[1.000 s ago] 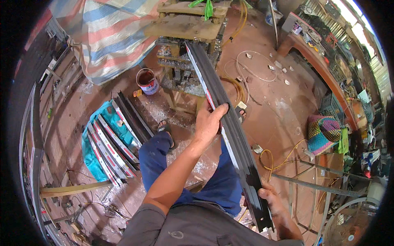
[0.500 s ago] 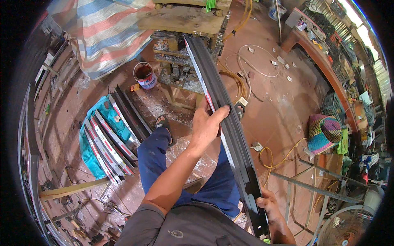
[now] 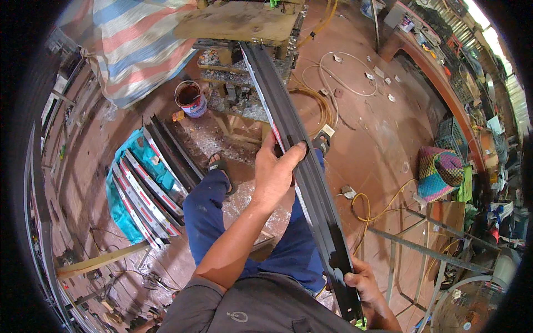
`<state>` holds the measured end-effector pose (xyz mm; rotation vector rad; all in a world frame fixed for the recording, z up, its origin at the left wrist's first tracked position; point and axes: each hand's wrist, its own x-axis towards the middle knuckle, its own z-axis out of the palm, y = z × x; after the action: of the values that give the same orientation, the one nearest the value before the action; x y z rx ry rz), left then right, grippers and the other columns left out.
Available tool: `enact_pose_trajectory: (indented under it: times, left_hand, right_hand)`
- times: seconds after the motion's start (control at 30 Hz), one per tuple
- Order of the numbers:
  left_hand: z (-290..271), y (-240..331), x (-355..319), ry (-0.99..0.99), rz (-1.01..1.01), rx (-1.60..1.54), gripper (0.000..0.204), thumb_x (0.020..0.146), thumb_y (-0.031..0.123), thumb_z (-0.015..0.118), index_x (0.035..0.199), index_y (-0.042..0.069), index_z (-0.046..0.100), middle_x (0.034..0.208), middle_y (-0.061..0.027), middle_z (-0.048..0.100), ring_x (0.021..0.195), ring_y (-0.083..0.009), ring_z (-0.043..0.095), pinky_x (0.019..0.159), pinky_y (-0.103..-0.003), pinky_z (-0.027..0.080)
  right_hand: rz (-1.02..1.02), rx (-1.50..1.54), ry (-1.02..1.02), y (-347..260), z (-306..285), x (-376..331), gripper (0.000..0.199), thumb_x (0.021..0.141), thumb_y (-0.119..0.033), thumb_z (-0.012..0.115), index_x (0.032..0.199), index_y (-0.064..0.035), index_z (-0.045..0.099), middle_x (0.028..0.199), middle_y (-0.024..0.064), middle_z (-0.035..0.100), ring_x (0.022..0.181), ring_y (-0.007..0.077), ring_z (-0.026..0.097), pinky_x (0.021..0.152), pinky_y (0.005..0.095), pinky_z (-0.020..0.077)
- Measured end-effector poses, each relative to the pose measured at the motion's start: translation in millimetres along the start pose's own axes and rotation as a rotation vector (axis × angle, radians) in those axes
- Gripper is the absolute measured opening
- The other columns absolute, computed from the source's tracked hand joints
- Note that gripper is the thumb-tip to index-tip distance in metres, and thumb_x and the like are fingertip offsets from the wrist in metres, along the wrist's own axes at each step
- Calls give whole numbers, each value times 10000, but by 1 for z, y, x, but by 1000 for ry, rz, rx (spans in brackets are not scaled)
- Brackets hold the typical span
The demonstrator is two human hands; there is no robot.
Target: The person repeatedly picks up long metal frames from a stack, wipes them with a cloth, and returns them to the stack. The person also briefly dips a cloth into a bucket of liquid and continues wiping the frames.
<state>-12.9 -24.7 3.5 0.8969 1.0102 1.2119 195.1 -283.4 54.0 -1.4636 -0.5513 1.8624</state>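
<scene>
A long black metal profile [image 3: 304,161], grooved along its length and with a red and white strip down its left edge, slants across the middle of the view. My left hand [image 3: 276,168] grips it about halfway, thumb on top and fingers around the left edge. Near its lower end my right hand [image 3: 363,282] holds the right edge, with the thumb on top. The far end of the profile reaches under the upper plate of a metal press-like machine [image 3: 239,22]; its exact contact there is hidden.
More profiles [image 3: 145,194] lie on a turquoise sheet [image 3: 117,213] at left. A paint bucket [image 3: 190,99] stands beside the machine. Yellow hose [image 3: 363,208] and metal frames [image 3: 427,252] lie at right, near a woven bag [image 3: 438,173] and a fan [image 3: 467,311]. A striped tarp [image 3: 130,50] hangs at upper left.
Both hands still hold the profile. Its far end has shifted slightly left and up in view, while the surroundings also shifted a little as my head moved.
</scene>
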Motion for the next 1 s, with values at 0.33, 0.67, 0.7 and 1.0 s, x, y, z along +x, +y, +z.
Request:
enact_pose_trajectory:
  times: [0.33, 0.67, 0.7, 1.0]
  left_hand:
    - [1, -1, -1, 2, -35, -26, 419, 934, 192, 707, 1272, -33, 603, 1026, -65, 688, 876, -131, 647, 825, -294, 533]
    - [-1, -4, 0, 0, -16, 38, 412, 951, 197, 680, 1301, -5, 604, 1043, -39, 666, 911, -120, 626, 844, -290, 524]
    - [-1, -4, 0, -9, -25, 59, 399, 962, 194, 668, 1308, 6, 606, 1060, -29, 655, 928, -114, 614, 848, -287, 519]
    - [-33, -39, -16, -174, -76, -121, 554, 1025, 489, 674, 1339, 42, 578, 1084, -44, 685, 801, -127, 636, 730, -315, 540]
  right_hand:
    - [-1, -26, 30, -1, 1, 2, 837, 812, -293, 766, 1541, 9, 487, 1243, 106, 664, 1042, 197, 658, 914, 343, 552]
    - [34, -39, -33, 2, 0, 7, 889, 869, -184, 695, 1657, -24, 316, 1603, 91, 487, 1411, 163, 476, 1182, 319, 340]
    - [43, -23, -40, 2, -1, 7, 889, 871, -192, 698, 1657, -26, 317, 1592, 87, 498, 1396, 161, 490, 1170, 318, 354]
    - [-5, 24, -46, -2, 6, -1, 815, 897, -300, 687, 1622, -57, 405, 1280, 133, 682, 1023, 207, 703, 795, 352, 612]
